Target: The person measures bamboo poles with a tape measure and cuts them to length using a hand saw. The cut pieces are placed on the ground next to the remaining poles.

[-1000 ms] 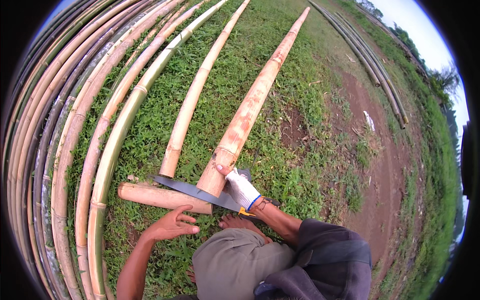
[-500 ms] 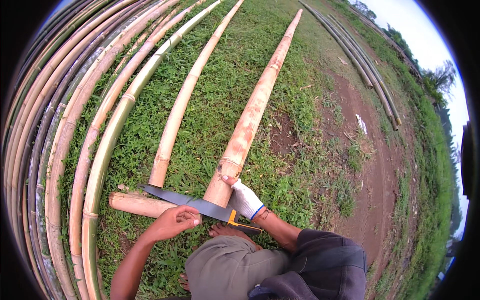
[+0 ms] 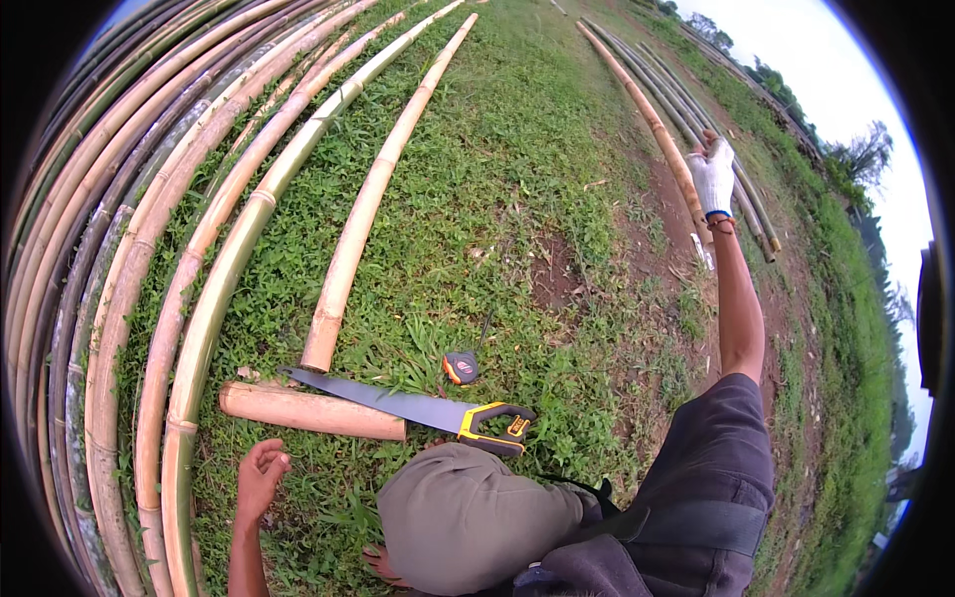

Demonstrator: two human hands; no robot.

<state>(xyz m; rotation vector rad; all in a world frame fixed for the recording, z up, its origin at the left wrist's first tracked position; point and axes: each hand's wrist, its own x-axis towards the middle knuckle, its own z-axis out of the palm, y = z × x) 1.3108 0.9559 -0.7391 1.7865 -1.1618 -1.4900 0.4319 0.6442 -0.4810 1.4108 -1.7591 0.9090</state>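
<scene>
My right hand (image 3: 712, 179), in a white fingerless glove, reaches far out to the right beside a tan bamboo pole (image 3: 652, 117). Its fingers are apart, with nothing visible in them. Bare and loosely curled, my left hand (image 3: 261, 476) hangs above the grass at lower left, holding nothing. A handsaw (image 3: 398, 401) with a yellow and black handle lies across a short bamboo piece (image 3: 308, 408) in front of me. Just beyond its handle, a black and orange tape measure (image 3: 460, 367) rests on the grass.
Another bamboo pole (image 3: 378, 184) stretches away, its near end by the saw tip. Many long poles (image 3: 214, 289) line the left side. Thin grey poles (image 3: 761, 214) lie at the right, along a dirt strip (image 3: 676, 204). My bent knee (image 3: 468, 517) is close to the saw.
The thick bamboo pole has moved from the middle to the right, beside the grey poles. My right hand went out with it; my left hand drew back from the saw. The tape measure is uncovered.
</scene>
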